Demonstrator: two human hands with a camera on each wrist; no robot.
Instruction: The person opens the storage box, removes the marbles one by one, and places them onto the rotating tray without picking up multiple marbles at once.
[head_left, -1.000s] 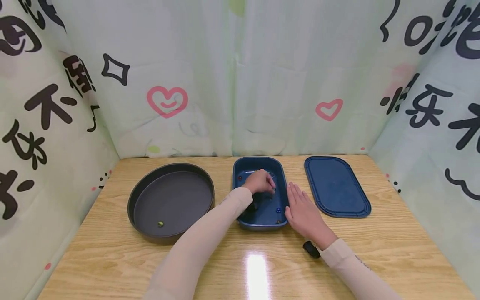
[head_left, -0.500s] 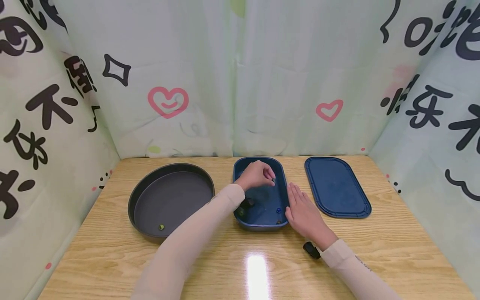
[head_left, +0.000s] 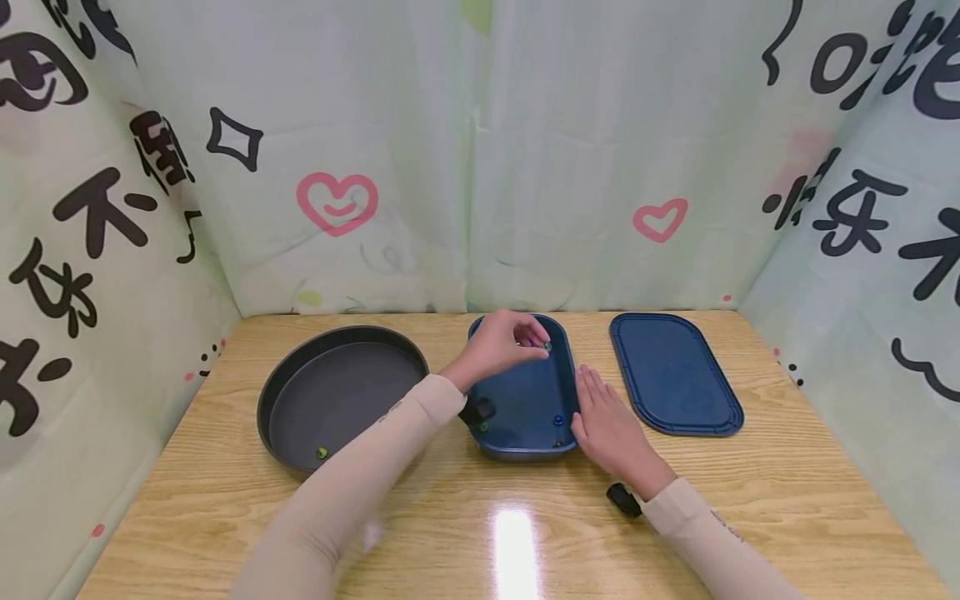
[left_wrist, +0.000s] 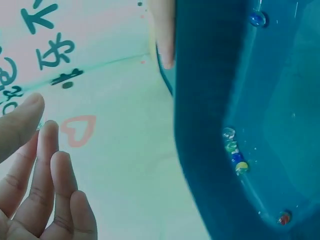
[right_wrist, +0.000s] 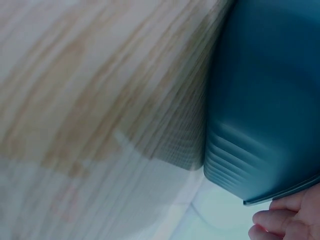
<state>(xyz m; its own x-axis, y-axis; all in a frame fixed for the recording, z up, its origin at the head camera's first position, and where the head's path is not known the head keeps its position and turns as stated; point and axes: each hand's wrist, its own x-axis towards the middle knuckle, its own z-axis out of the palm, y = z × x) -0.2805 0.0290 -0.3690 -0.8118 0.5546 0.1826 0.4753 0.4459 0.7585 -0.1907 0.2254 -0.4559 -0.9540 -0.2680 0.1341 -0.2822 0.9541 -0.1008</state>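
Note:
My left hand [head_left: 501, 343] is raised over the far part of a deep blue box [head_left: 517, 454]. Between its thumb and fingertips it pinches a small greenish clear marble [head_left: 547, 346], which the fingers mostly cover in the left wrist view. Inside the box lie a blue marble [head_left: 558, 420], a brownish one and a green marble [head_left: 483, 426]. The left wrist view shows several marbles along one wall, including a yellow-and-white one [left_wrist: 241, 167] and a red one [left_wrist: 284, 218]. Fingers straight, my right hand [head_left: 613, 425] rests against the box's right side.
Left of the box stands a round dark grey pan [head_left: 337, 400] with one yellow-green marble [head_left: 322, 452] in it. A flat blue lid [head_left: 675, 375] lies to the right on the wooden table [head_left: 600, 550]. Printed curtains [head_left: 420, 167] enclose the back and sides.
Holding the marble, my left hand has risen from inside the box and moved toward its far end, its forearm shifting left. My right hand stays against the box.

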